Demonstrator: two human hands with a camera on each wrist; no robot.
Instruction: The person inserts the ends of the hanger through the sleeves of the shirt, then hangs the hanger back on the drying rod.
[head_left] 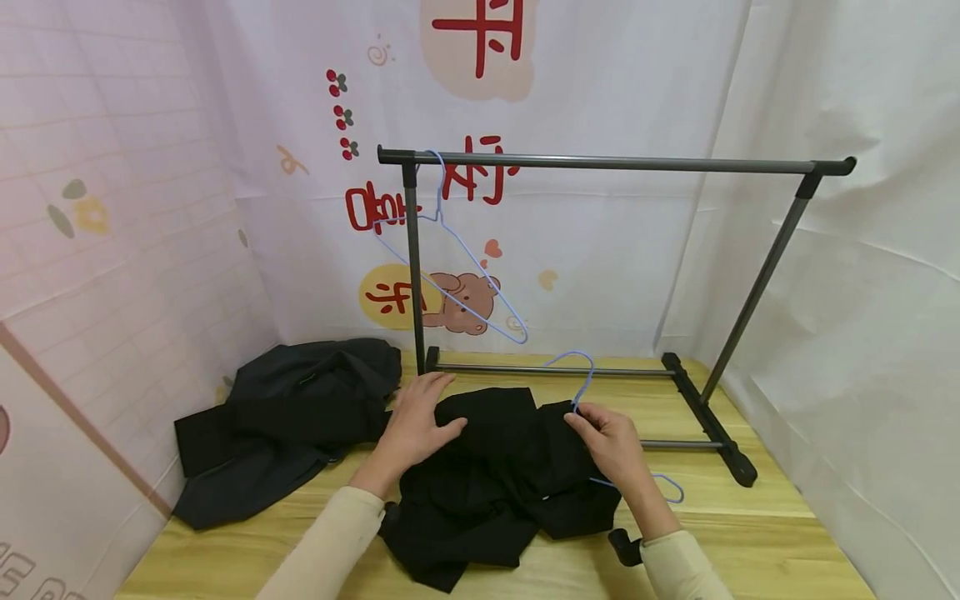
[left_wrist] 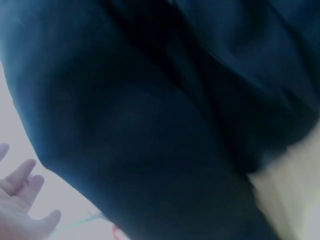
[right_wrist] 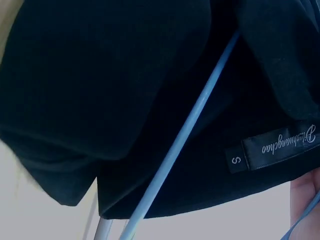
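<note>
A crumpled black garment (head_left: 495,479) lies on the wooden table (head_left: 750,533) in front of me. My left hand (head_left: 423,412) rests flat on its upper left part with the fingers straight. My right hand (head_left: 594,427) pinches the neck of a light blue wire hanger (head_left: 576,371) at the garment's top edge; the hook points toward the rack and one shoulder (head_left: 670,489) sticks out to the right. In the right wrist view the hanger wire (right_wrist: 185,145) crosses the black fabric beside a size label (right_wrist: 272,149). The left wrist view shows dark fabric (left_wrist: 165,115) and my left hand's fingers (left_wrist: 22,197).
A low metal clothes rack (head_left: 600,163) stands at the back of the table, with a second blue hanger (head_left: 450,258) hooked on its left end. Another dark garment (head_left: 288,421) is heaped at the left. Printed backdrop walls close in on all sides.
</note>
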